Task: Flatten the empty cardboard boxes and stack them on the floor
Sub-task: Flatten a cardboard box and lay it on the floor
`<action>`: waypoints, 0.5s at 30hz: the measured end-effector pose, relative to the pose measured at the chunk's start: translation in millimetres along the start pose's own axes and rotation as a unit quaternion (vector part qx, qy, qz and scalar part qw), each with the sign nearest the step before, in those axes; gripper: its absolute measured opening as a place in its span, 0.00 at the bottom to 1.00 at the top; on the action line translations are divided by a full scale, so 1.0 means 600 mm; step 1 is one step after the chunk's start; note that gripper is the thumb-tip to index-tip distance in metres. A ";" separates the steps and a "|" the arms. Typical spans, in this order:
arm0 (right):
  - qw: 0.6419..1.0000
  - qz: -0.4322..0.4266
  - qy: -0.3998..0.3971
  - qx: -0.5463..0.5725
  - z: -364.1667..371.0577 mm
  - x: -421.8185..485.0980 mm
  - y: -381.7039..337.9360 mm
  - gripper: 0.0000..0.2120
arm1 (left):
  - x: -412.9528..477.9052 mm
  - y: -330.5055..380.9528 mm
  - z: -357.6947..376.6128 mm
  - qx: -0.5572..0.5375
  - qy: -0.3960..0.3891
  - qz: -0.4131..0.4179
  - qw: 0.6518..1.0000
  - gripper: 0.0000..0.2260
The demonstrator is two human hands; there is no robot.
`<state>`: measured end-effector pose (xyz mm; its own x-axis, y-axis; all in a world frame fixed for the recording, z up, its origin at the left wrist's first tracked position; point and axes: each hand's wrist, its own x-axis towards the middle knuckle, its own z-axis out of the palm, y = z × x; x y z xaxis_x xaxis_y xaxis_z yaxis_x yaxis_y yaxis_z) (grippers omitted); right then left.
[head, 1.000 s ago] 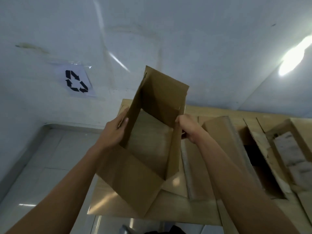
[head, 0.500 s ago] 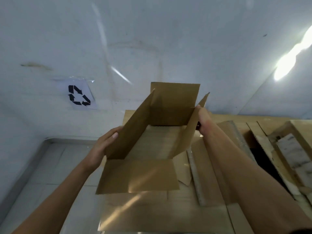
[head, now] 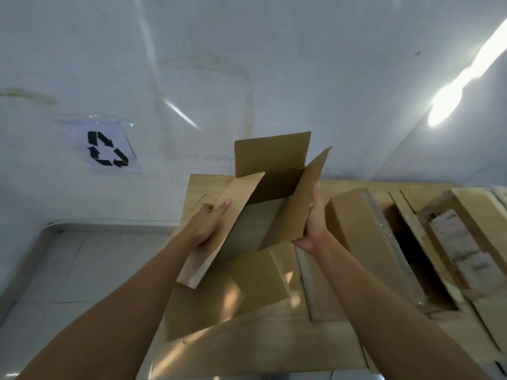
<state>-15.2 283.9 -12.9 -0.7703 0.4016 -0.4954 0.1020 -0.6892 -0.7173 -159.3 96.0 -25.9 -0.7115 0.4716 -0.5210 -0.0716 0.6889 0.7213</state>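
I hold an open brown cardboard box (head: 274, 171) in the air, its flaps spread and its inside facing me. My left hand (head: 204, 224) grips the left side panel, thumb on the outer face. My right hand (head: 314, 223) clasps the right side panel from outside. One lower flap (head: 233, 292) hangs toward me. Below the box lies a pile of flattened cardboard (head: 274, 346) on the floor.
To the right lie more boxes: a long closed one (head: 365, 239) and an open one (head: 428, 264) with pale packing inside (head: 461, 248). A white wall with a recycling sign (head: 107, 149) stands behind. Grey floor tiles (head: 68, 270) spread to the left.
The box has been skewed: the left panel has swung inward and down toward me, my left hand moved right with it, and my right hand slid lower on the right panel.
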 end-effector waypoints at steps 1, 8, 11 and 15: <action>1.000 0.010 -0.009 0.016 -0.001 0.001 0.002 0.48 | 0.005 0.006 -0.001 -0.012 0.007 -0.002 1.000 0.42; 0.998 0.007 0.033 -0.047 0.047 0.014 0.035 0.42 | -0.001 0.052 0.040 -0.061 -0.062 0.045 0.995 0.34; 0.999 0.008 0.025 -0.047 0.069 0.012 0.051 0.41 | -0.004 0.064 0.060 -0.047 -0.096 0.075 0.991 0.32; 1.000 0.009 0.012 -0.013 0.088 0.015 0.044 0.41 | -0.015 0.076 0.080 -0.096 -0.140 0.120 0.978 0.30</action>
<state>-52.4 237.8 -10.3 -0.7529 0.4039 -0.5196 0.1318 -0.6809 -0.7204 -122.6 149.4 -10.1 -0.5063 0.7579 -0.4114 -0.0759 0.4361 0.8967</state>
